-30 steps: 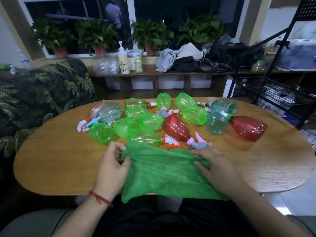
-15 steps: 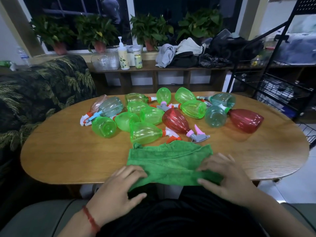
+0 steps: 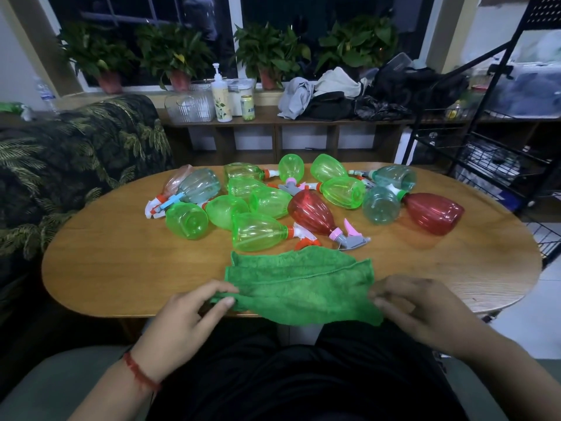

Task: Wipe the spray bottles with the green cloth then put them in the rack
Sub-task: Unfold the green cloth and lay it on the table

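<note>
- While the green cloth (image 3: 300,284) lies folded over at the near edge of the counter (image 3: 121,268), its front part droops off the edge toward the person's lap.
- left hand (image 3: 182,317): grip is closed on the cloth's left corner, thumb and forefinger pinching it. Red string bracelet (image 3: 138,370) on that wrist, fwiw.
- right hand (image 3: 416,308): grip is on the cloth's right edge, fingers curled in around it.
- spray bottles (image 3: 258,230) all lie on their sides in a heap mid-counter, just behind the cloth, none in either hand. Mostly green, a few pale bluish, one pinkish at the far left, two red.
- the nearest green one has its orange trigger right at the cloth's back edge. A red bottle (image 3: 312,212) with a pink-and-grey nozzle lies just beside it.
- black wire rack (image 3: 485,141) stands off the counter's far right end; the stuff on its shelves is too dark to make out.
- leaf-print couch (image 3: 76,165) on the left, potted plants (image 3: 270,53) along the windowsill.
</note>
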`<control>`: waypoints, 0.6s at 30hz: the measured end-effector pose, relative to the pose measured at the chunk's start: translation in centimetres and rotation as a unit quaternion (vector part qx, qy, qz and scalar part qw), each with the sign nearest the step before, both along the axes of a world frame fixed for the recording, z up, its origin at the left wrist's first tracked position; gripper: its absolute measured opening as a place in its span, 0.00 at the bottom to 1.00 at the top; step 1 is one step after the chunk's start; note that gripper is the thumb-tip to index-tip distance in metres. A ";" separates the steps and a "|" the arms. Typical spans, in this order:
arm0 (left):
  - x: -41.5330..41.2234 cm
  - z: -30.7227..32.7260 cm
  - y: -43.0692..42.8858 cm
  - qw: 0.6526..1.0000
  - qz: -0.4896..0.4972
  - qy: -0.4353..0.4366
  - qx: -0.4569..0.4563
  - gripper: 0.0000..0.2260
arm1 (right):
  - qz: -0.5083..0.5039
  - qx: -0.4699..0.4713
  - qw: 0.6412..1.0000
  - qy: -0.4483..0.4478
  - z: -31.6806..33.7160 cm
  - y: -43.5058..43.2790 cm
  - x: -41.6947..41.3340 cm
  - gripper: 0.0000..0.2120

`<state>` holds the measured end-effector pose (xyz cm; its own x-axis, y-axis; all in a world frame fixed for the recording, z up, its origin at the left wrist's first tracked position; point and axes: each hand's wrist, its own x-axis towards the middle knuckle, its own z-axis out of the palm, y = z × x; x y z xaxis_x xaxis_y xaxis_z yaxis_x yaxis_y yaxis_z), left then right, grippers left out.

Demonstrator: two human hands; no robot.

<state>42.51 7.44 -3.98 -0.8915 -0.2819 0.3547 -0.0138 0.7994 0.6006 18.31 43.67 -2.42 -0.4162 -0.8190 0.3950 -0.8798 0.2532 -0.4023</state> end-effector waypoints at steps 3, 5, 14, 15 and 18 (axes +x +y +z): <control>-0.3 -0.1 0.5 1.000 -0.023 -0.003 -0.012 0.13 | 0.049 0.072 0.995 0.057 -1.2 -0.7 0.7 0.19; -0.5 -0.3 0.6 0.999 -0.048 -0.005 -0.022 0.11 | 0.038 0.095 0.991 0.084 -2.5 -1.1 0.8 0.23; -3.8 1.0 0.0 0.987 -0.090 -0.071 -0.114 0.15 | 0.012 0.055 0.998 0.029 -0.9 -2.1 0.2 0.13; -4.5 1.0 0.0 0.981 -0.094 -0.089 -0.147 0.16 | -0.008 0.057 0.997 0.047 -0.5 -2.7 -0.2 0.14; -6.3 0.9 0.1 0.959 -0.091 -0.151 -0.222 0.20 | -0.064 0.106 0.987 0.104 -0.2 -5.1 -1.6 0.15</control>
